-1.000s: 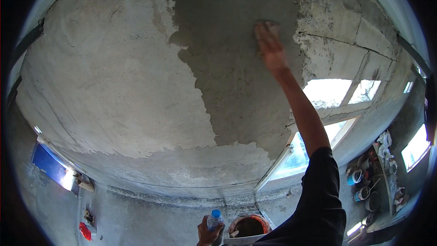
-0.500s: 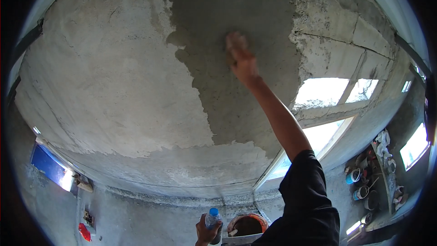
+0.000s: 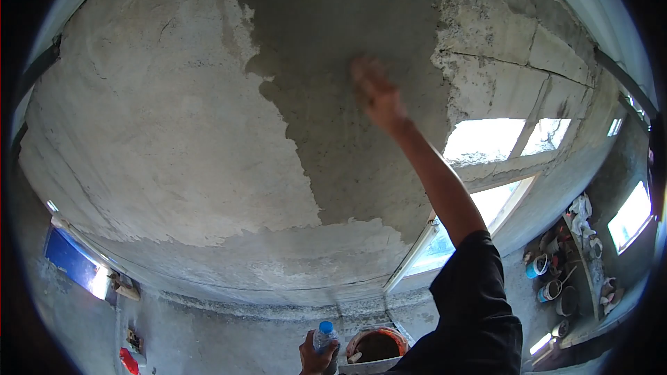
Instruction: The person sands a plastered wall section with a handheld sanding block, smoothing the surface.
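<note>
Gripping a bottle (image 3: 325, 339) in the left hand (image 3: 310, 358), just left of the bucket (image 3: 400, 339); reaching with the right hand (image 3: 379, 96), too blurred to tell if open or gripping, across the dark patch (image 3: 313, 28) above the bucket. Best worked flat, with light, even strokes.

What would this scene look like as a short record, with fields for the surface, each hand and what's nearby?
Surface: pale wall with a darker patch
Right hand: raised in front of the patch, blurred; contact unclear
Left hand: low, fingers around a clear bottle
Bottle cap: blue, on
Beside the bottle: tub with dark contents
Sleeve: black, right arm
Far right: several buckets
Lower left: red object
</note>
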`<state>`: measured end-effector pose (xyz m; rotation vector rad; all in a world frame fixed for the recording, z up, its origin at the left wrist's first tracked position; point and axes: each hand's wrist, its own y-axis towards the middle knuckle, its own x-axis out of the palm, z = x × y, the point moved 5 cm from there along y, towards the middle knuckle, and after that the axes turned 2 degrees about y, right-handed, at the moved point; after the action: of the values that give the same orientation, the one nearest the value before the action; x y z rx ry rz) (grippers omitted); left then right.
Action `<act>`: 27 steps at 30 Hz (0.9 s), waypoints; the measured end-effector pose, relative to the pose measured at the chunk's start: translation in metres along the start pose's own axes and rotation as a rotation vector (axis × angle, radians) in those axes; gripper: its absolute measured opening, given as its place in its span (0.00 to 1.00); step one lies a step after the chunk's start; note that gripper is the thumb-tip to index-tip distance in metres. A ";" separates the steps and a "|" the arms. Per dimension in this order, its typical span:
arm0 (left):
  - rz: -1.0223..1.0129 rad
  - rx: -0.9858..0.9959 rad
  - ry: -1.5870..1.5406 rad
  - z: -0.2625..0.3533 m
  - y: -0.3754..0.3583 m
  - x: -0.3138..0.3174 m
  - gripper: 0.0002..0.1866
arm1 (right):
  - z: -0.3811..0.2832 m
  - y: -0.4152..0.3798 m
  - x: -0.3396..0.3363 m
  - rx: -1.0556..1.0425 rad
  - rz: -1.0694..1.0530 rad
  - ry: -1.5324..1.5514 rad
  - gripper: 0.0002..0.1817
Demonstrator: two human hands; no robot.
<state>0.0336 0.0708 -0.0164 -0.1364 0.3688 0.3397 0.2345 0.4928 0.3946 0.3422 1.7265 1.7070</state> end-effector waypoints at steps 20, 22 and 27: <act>-0.003 0.131 0.139 0.041 0.007 -0.008 0.24 | 0.061 -0.010 -0.067 0.366 0.402 -0.326 0.37; 0.022 0.132 0.145 0.038 0.007 -0.009 0.24 | 0.063 -0.003 -0.063 0.421 0.476 -0.206 0.37; -0.026 0.109 0.109 0.032 0.010 -0.006 0.28 | 0.012 0.019 -0.014 0.209 0.322 -0.176 0.37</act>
<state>0.0352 0.0848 0.0148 -0.0527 0.4916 0.2866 0.2470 0.4951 0.4175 0.8802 1.7931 1.6559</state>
